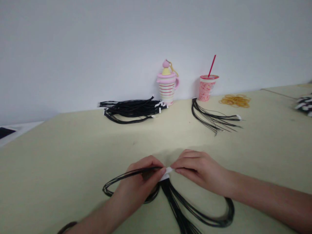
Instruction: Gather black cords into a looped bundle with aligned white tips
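Near the front of the table, my left hand (143,178) pinches a white connector (168,170) between thumb and fingers. A bundle of black wires (175,204) belongs to it, one part looping left over the hand and another curving right under my right wrist. Just below the pinched connector shows a second white connector (164,177), where many wires gather. My right hand (200,165) has its thumb and fingertips pressed together at the right end of the upper connector. Whether a thin wire lies between those fingertips is too small to see.
By the wall lies a pile of black wire harnesses (131,109) with white ends. Beside it stand a pink striped mug (167,87) and a cup with a straw (206,88). Another wire harness (207,115), yellow rubber bands (236,100) and a black-and-white item (305,104) lie rightward.
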The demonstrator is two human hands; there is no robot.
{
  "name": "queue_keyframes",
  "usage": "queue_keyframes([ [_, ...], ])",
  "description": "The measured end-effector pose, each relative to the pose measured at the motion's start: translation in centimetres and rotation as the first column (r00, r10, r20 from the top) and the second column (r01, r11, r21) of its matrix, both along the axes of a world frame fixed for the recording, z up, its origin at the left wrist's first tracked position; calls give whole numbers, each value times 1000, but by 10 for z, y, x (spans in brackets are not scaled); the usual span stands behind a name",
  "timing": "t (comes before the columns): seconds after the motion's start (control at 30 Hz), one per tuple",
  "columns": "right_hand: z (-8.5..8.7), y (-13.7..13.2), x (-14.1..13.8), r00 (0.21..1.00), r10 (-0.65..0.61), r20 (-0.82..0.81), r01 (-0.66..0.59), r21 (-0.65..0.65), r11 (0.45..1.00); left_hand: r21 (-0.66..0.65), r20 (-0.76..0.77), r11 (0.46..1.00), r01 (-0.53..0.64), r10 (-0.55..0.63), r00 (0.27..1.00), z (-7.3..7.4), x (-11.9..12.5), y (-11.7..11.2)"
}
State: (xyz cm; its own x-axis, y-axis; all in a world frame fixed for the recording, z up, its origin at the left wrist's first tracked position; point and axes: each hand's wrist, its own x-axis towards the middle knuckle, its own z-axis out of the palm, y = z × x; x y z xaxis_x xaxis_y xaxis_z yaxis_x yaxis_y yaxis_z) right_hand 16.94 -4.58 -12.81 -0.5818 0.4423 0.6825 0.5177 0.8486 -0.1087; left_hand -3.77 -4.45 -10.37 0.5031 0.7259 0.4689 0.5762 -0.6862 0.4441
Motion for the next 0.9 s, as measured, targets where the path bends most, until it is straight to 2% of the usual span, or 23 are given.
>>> queue_keyframes([
  [0.13,-3,-3,1,1000,-11,12,11,15,1000,158,-15,986,63,-61,998,-5,-2,-4],
  [0.23,-5,-5,2,998,-55,40,51,86,995,197,-65,966,168,-158,985,-7,-5,-7],
  [0.37,-6,-6,2,990,-126,70,114,157,981,270,-141,906,327,-299,944,-3,-10,-13],
  [0.43,-7,-7,2,985,-157,68,142,184,973,291,-216,881,374,-320,922,-1,-12,-16],
  [0.5,-7,-8,2,980,-190,56,174,216,961,303,-326,875,378,-277,904,0,-13,-16],
  [0.57,-9,-8,2,978,-202,48,182,266,947,331,-435,881,339,-176,883,-2,-15,-16],
  [0.67,-12,-8,3,979,-194,63,162,338,927,366,-520,883,294,-68,852,-6,-18,-13],
  [0.8,-13,-7,3,979,-195,51,169,322,932,364,-536,887,284,-50,843,-10,-19,-8],
  [0.9,-10,-9,6,988,-154,0,147,307,940,331,-548,891,310,-85,832,-6,-17,-6],
])
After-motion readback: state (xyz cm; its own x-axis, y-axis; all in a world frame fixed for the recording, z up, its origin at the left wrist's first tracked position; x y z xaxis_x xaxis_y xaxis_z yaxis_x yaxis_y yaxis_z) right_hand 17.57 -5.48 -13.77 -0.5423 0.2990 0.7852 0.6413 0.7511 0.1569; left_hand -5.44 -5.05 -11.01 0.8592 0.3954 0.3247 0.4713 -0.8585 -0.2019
